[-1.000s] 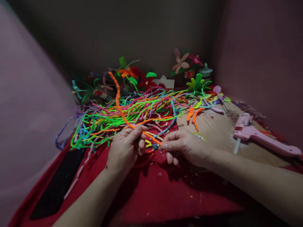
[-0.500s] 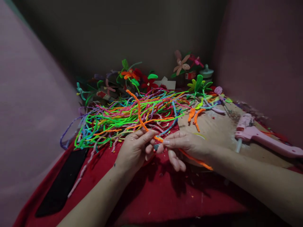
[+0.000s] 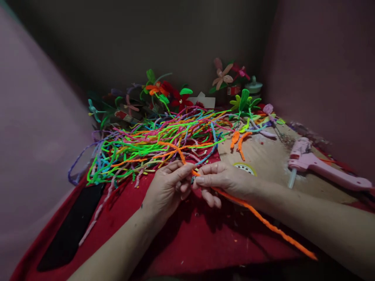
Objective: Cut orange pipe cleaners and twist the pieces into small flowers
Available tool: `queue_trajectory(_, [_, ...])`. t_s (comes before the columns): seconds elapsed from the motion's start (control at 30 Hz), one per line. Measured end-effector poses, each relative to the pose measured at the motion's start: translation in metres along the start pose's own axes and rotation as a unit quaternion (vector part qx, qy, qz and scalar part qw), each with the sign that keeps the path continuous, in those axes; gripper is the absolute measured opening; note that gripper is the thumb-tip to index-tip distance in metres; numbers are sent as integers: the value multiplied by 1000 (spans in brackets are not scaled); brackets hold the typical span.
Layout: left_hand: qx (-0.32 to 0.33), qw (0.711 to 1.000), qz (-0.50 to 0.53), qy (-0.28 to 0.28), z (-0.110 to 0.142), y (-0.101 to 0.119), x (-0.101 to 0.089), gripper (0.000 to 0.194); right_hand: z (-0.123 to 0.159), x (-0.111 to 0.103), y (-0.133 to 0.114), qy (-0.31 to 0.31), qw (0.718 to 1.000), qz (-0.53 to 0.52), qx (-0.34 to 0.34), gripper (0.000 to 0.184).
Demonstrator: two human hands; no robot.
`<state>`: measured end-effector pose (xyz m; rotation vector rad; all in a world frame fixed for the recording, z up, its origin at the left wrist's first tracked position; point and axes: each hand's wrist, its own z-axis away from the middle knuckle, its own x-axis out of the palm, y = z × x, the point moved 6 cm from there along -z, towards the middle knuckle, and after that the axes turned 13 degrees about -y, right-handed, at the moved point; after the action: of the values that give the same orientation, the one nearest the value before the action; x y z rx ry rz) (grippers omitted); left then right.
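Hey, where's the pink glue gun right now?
In the head view, the pink glue gun lies at the right, on the brown board, beyond the right forearm.

The red cloth [image 3: 181, 242] is partly covered by heaped multicoloured fuzzy stems [image 3: 140, 147], a flat black object [image 3: 70, 230] and, seemingly, a tan board [image 3: 268, 162].

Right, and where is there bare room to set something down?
On the red cloth, between the left forearm and the orange stem, apart from small scraps. Also on the board, between the orange pieces and the glue gun. The far side is crowded: the stem pile spreads there, with flowers behind it.
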<state>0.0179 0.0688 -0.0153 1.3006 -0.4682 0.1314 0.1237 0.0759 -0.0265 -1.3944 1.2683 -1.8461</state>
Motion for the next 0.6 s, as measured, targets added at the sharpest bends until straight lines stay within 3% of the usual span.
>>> queue_trajectory(0.07, [-2, 1000, 19, 7, -1, 0, -2, 21, 0, -1, 0, -7, 1000, -17, -3, 21])
queue_trajectory(0.23, [-11, 999, 41, -3, -1, 2, -5, 20, 2, 14, 4, -114, 990, -72, 37, 28])
queue_trajectory(0.43, [-25, 998, 45, -34, 1, -7, 4, 18, 0, 7, 1, 9, 999, -38, -10, 20])
queue_trajectory(0.6, [-27, 997, 47, -53, 1, -8, 7, 10, -1, 8, 2, 4, 995, -94, -26, 20])
